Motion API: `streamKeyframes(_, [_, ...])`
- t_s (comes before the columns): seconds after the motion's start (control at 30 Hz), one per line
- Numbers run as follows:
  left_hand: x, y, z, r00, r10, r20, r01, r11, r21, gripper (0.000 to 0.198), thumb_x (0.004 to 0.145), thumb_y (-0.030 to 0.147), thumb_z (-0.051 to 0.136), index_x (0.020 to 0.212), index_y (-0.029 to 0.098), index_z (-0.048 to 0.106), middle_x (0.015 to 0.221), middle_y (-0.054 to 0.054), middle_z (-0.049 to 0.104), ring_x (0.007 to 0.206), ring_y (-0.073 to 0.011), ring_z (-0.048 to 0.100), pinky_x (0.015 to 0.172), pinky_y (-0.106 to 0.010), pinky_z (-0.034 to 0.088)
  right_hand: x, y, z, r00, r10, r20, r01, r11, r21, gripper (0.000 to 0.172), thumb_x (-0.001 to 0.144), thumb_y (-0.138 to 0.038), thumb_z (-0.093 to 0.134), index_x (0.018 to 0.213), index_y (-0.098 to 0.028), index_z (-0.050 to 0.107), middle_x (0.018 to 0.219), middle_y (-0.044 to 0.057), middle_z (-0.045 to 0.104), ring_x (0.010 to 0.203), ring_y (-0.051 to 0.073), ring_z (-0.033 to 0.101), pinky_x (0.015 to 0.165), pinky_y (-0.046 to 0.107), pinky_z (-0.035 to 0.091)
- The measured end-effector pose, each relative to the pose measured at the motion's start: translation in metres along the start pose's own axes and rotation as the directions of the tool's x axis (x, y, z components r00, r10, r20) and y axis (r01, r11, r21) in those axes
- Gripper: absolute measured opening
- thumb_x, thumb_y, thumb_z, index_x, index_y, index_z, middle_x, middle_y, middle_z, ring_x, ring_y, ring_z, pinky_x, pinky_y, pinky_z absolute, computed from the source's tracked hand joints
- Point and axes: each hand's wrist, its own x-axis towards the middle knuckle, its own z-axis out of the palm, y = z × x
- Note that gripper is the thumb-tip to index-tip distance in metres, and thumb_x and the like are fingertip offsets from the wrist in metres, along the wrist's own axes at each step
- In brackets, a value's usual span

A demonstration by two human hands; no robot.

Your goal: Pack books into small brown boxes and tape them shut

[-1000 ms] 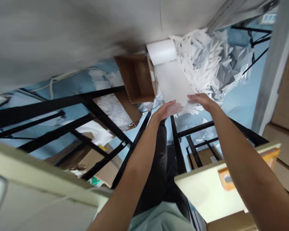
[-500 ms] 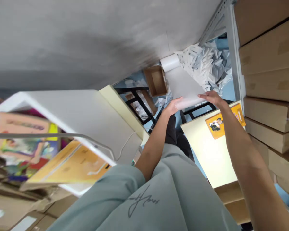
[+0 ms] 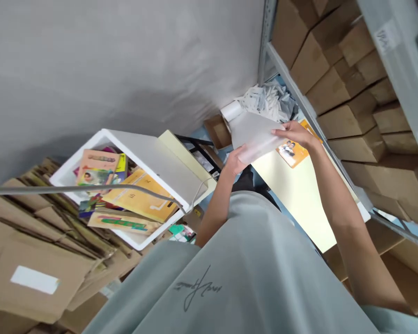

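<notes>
Left hand point(image 3: 235, 162) and right hand point(image 3: 295, 133) each pinch the white sheet point(image 3: 254, 135) at opposite sides. Sheet extends between them from the roll point(image 3: 231, 111), near the open box point(image 3: 217, 131).

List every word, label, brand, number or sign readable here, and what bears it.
None reads clearly.
Grey-green cloth shirt: black script, illegible.
Flat orange paper booklet: marks too small.
Pink-topped paper booklet: lettering blurred.
White paper label on grey metal shelf post: blurred.
</notes>
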Motion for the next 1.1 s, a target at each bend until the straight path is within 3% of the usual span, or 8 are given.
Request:
streamKeyframes(0.27, [-0.05,-0.064,0.062,0.999,0.002,-0.043,0.006,0.983,0.181,0.019,0.096,0.028,0.071,0.111,0.021,0.078,0.127,-0.007,0.082,0.133,-0.0268,0.074,0.108,-0.032,0.061,-0.133,0.045,-0.009,0.996,0.007,-0.083,0.024,0.93,0.366,0.038,0.073,-0.04,0.102,0.089,-0.015,0.078,0.087,0.009,0.083,0.081,0.022,0.08,0.088,0.037,0.066])
streamKeyframes(0.4, [-0.06,-0.097,0.076,0.994,-0.02,-0.11,0.053,0.95,0.308,0.015,0.1,0.027,0.069,0.112,0.022,0.076,0.134,-0.007,0.08,0.131,-0.0219,0.074,0.101,-0.026,0.062,-0.17,0.084,0.013,0.963,0.118,-0.24,0.029,0.845,0.533,0.038,0.086,-0.051,0.093,0.097,-0.018,0.079,0.103,0.009,0.085,0.088,0.018,0.08,0.085,0.029,0.065])
streamKeyframes(0.5, [-0.062,-0.121,0.082,0.987,-0.059,-0.151,0.115,0.91,0.399,0.016,0.099,0.025,0.071,0.113,0.02,0.076,0.132,-0.008,0.08,0.119,-0.0191,0.078,0.099,-0.026,0.063,-0.177,0.107,0.042,0.94,0.212,-0.266,-0.007,0.794,0.607,0.04,0.091,-0.057,0.085,0.099,-0.018,0.08,0.109,0.01,0.085,0.09,0.018,0.079,0.078,0.026,0.062])
streamKeyframes(0.57, [-0.063,-0.138,0.086,0.984,-0.076,-0.16,0.142,0.883,0.448,0.016,0.097,0.023,0.072,0.112,0.019,0.076,0.127,-0.01,0.081,0.111,-0.0183,0.079,0.098,-0.028,0.063,-0.174,0.118,0.061,0.887,0.297,-0.353,-0.002,0.767,0.641,0.039,0.091,-0.057,0.083,0.096,-0.019,0.078,0.103,0.009,0.085,0.086,0.019,0.079,0.076,0.027,0.061])
streamKeyframes(0.7, [-0.07,-0.167,0.093,0.982,-0.041,-0.184,0.131,0.853,0.506,0.012,0.096,0.015,0.069,0.107,0.016,0.074,0.113,-0.008,0.083,0.099,-0.0148,0.079,0.096,-0.026,0.063,-0.17,0.133,0.088,0.759,0.345,-0.553,0.002,0.847,0.532,0.032,0.093,-0.053,0.078,0.101,-0.022,0.078,0.098,0.004,0.084,0.097,0.021,0.08,0.087,0.029,0.06])
streamKeyframes(0.87, [-0.086,-0.198,0.099,0.989,-0.015,-0.15,0.108,0.764,0.636,0.01,0.092,0.019,0.074,0.101,0.02,0.074,0.096,-0.001,0.082,0.093,-0.0147,0.079,0.088,-0.023,0.062,-0.197,0.148,0.098,0.757,0.254,-0.602,-0.013,0.927,0.376,0.05,0.088,-0.049,0.084,0.132,-0.028,0.072,0.127,0.006,0.081,0.116,0.029,0.077,0.095,0.034,0.056])
streamKeyframes(0.97, [-0.096,-0.218,0.105,0.989,-0.055,-0.139,0.138,0.683,0.717,0.014,0.09,0.028,0.077,0.103,0.024,0.075,0.088,0.0,0.08,0.096,-0.0195,0.08,0.085,-0.028,0.063,-0.223,0.159,0.097,0.682,0.285,-0.674,-0.112,0.951,0.289,0.021,0.098,-0.035,0.068,0.116,-0.029,0.076,0.12,0.007,0.083,0.113,0.032,0.076,0.092,0.035,0.053])
streamKeyframes(1.1, [-0.113,-0.247,0.12,0.988,-0.136,-0.079,0.149,0.645,0.75,0.016,0.092,0.032,0.079,0.102,0.021,0.078,0.095,-0.005,0.082,0.1,-0.0217,0.08,0.09,-0.031,0.062,-0.26,0.181,0.088,0.537,0.33,-0.777,-0.137,0.942,0.305,0.03,0.103,-0.026,0.046,0.098,-0.028,0.075,0.1,0.006,0.082,0.097,0.029,0.076,0.081,0.031,0.049])
